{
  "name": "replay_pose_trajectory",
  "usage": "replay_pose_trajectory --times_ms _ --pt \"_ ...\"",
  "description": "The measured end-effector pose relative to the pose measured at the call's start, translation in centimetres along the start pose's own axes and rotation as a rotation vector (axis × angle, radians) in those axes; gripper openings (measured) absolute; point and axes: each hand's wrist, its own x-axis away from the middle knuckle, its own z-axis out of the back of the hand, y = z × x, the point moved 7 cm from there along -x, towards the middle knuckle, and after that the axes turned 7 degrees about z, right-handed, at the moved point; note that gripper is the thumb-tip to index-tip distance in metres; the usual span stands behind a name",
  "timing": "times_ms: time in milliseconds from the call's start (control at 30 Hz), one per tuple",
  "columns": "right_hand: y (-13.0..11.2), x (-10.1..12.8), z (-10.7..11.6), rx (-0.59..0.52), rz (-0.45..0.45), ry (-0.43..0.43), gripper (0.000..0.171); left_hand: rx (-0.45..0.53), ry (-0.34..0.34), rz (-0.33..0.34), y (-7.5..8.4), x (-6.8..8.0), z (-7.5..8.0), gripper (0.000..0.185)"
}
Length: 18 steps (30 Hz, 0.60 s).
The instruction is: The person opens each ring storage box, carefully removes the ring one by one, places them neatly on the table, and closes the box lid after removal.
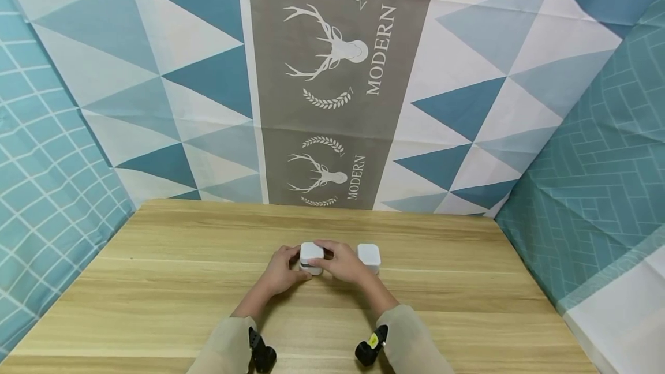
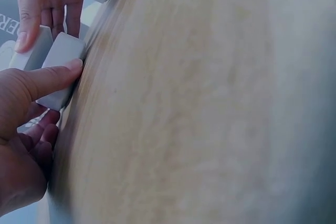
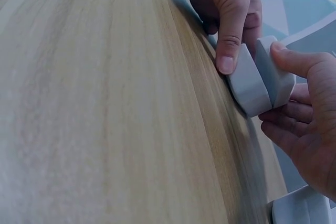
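Near the middle of the wooden counter [image 1: 156,281], both hands meet on a small white box [image 1: 312,256] with rounded corners. The left hand [image 1: 283,273] comes at it from the left, its thumb laid along the near side of the box and its fingers curled round the far side, so this grip is closed on the box. The right hand [image 1: 345,264] comes from the right, its fingers pinching the upper part of the same box, thumb on one face and forefinger over the top edge. In the right wrist view the box shows as two white halves with a seam between them, the upper half tilted slightly off the lower. The box sits between the two hands, touching both. A second white box [image 1: 369,257] of the same kind stands just beside the right hand, on its right, untouched. Behind the counter hangs a patterned backdrop [image 1: 332,74] of blue triangles.
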Motion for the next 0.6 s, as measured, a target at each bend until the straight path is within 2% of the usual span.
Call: replay_pose_trajectory --times_ms 233,433,600 --pt "-0.05 -0.07 -0.04 -0.006 0.008 0.008 0.062 -0.005 0.002 0.0 -0.09 -0.03 0.03 0.072" --pt "-0.03 0.06 -0.24 0.022 0.049 0.033 0.063 0.001 0.0 -0.001 -0.24 0.01 -0.04 0.071" --pt "-0.06 0.2 -0.31 -0.025 0.008 0.038 0.062 0.014 0.0 0.002 -0.35 0.0 -0.07 0.072"
